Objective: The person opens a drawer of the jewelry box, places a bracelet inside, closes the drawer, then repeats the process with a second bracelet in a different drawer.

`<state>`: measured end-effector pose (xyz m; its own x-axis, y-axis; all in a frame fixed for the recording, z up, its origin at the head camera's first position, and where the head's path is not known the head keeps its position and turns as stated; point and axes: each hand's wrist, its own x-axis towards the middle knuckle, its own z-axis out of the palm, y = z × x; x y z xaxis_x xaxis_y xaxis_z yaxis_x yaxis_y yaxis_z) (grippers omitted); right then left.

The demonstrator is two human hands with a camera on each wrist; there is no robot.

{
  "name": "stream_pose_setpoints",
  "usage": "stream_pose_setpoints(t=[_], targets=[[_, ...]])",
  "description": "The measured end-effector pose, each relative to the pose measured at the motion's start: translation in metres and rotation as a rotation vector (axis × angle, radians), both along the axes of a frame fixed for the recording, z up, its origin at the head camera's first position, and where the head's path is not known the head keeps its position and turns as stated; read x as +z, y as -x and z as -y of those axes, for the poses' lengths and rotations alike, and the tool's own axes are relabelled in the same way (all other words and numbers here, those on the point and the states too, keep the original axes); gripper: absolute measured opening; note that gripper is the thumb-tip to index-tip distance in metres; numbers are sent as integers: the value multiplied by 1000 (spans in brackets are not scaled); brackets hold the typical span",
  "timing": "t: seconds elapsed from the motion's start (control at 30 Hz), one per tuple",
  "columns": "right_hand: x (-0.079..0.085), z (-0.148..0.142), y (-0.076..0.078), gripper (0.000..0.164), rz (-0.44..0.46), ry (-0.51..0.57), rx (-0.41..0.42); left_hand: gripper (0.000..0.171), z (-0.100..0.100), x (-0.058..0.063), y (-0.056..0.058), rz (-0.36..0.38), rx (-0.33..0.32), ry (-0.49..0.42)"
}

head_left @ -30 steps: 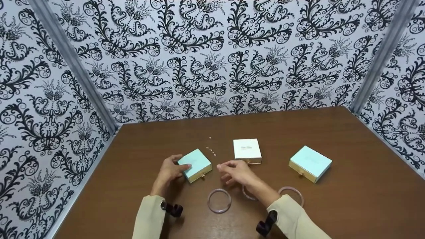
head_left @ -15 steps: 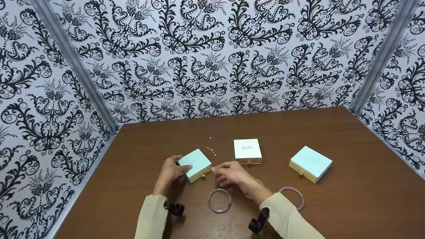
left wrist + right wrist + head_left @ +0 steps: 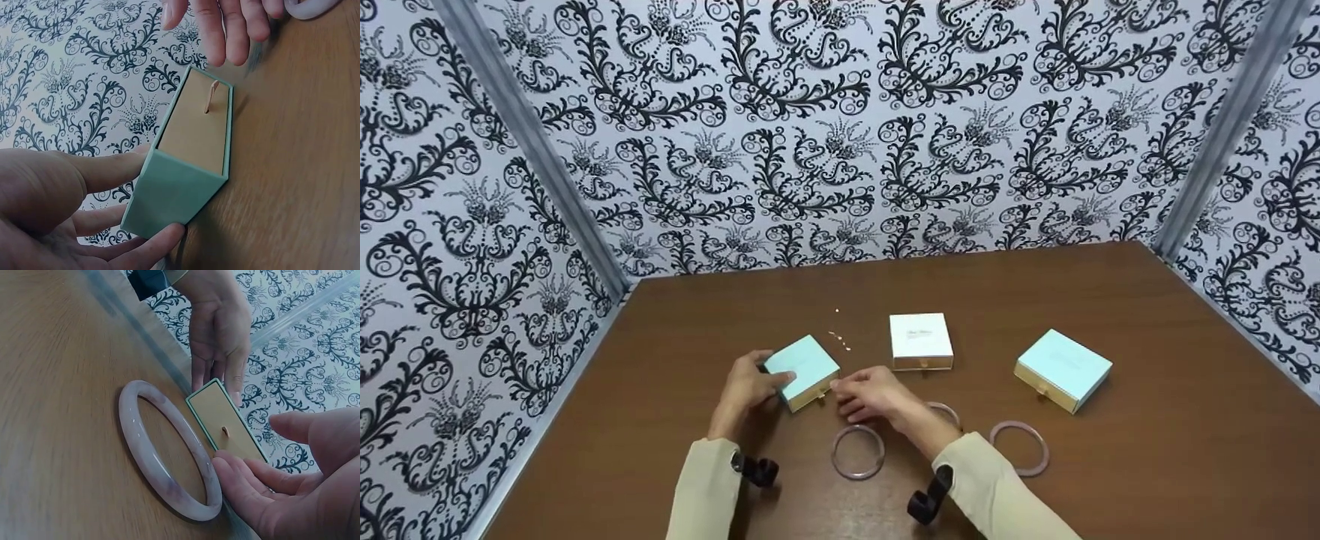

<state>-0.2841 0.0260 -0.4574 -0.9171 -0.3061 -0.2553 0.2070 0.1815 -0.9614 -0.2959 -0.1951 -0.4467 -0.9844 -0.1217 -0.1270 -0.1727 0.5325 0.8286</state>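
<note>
My left hand (image 3: 749, 388) grips a mint-green drawer box (image 3: 804, 367), thumb on the lid and fingers along its left side and back. The box's gold drawer front (image 3: 194, 121) is closed level with the sleeve, and a small ribbon pull (image 3: 211, 95) sticks out of it. Close to that front hovers my right hand (image 3: 871, 394). In the right wrist view its thumb (image 3: 292, 426) and fingers are loosely bent and apart, with nothing held between them. A pale purple bangle (image 3: 147, 451) lies on the table just beside the right fingers.
Partly behind the right forearm lies a second bangle (image 3: 945, 411), and a third bangle (image 3: 1020, 448) is farther right. A white drawer box (image 3: 920, 337) and another mint box (image 3: 1063, 367) stand on the brown table (image 3: 720, 315). Small pale bits (image 3: 840, 341) lie behind the held box.
My right hand has moved left toward the mint box's drawer front, exposing more of the bangle behind its forearm. The left hand keeps its grip, and the box stays nearly in place.
</note>
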Motion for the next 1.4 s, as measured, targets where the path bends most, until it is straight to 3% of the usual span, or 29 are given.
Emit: stream_pose_setpoints(t=[0.33,0.77,1.1,1.4], targets=[[-6,11,3,38,14,54,37,62,0,-1,0,-23,-1,10],[-6,21,2,35,20,34,46,61,0,-2,-2,-43,-10,16],[-7,29,0,27,-49,-54,4,61,-2,-3,0,-52,-9,27],[-10,31,4,22,-57,-109,-4,60,-1,-1,1,-41,-12,39]])
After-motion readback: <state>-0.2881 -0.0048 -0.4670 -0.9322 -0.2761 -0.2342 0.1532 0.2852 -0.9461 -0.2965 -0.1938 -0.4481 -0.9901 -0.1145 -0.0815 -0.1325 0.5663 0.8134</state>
